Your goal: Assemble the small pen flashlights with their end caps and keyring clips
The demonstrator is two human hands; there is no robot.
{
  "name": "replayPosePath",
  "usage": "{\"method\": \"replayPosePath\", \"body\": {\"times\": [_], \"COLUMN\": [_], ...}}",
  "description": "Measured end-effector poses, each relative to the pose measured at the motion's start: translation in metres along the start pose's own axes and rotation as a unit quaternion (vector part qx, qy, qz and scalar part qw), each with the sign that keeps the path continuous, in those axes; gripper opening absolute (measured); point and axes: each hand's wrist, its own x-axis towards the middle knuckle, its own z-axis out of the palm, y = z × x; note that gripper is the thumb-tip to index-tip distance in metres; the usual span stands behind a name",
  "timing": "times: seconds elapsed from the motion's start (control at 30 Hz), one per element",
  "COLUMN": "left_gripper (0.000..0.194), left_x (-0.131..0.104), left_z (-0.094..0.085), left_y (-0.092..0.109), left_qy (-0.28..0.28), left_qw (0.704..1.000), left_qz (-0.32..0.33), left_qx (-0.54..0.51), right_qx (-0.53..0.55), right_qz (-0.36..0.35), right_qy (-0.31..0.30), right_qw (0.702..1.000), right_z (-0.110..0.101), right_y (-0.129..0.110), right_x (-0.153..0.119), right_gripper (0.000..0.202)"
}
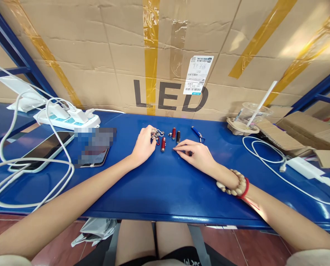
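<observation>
left hand (144,146): clips (155,134) | red cylinders (163,144): 2 | black cylinder (178,137): 1 | blue cylinder (196,131): 1

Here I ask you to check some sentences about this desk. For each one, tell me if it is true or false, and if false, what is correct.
1. The fingers of the left hand are at some small metal clips. True.
2. The beaded bracelet is on the left wrist. False: the beaded bracelet is on the right wrist.
3. A white straw leans in the clear cup. True.
4. The power strip lies at the right end of the desk. False: the power strip is on the left side.
5. The white label overlaps the printed letter D. True.
</observation>
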Motion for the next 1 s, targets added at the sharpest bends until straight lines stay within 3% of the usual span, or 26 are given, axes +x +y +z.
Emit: {"method": "replayPosePath", "body": {"times": [0.23, 0.6, 0.8, 0.9, 1.0], "left_gripper": [0.01, 0.008, 0.011, 0.014, 0.017], "left_x": [-0.002, -0.002, -0.007, -0.011, -0.014], "left_z": [0.001, -0.001, -0.006, -0.006, -0.006], "left_y": [-0.001, 0.005, 0.019, 0.024, 0.028], "left_qy": [-0.057, -0.018, -0.034, -0.072, -0.087], "left_qw": [0.997, 1.0, 0.994, 0.985, 0.978], "left_qz": [0.019, 0.008, 0.085, 0.128, 0.133], "left_qx": [0.058, 0.016, -0.059, -0.095, -0.134], "right_qx": [-0.004, 0.0, -0.003, 0.047, 0.168], "right_qz": [-0.007, 0.0, 0.016, 0.035, 0.054], "right_qy": [0.0, -0.009, -0.009, 0.011, 0.013], "right_qw": [1.0, 1.0, 1.0, 0.998, 0.984], "right_z": [0.001, 0.0, -0.001, -0.001, -0.001], "right_y": [0.0, -0.002, -0.003, -0.005, -0.006], "right_x": [-0.001, 0.0, 0.001, 0.001, 0.001], "right_gripper": [0.021, 0.02, 0.024, 0.03, 0.033]}}
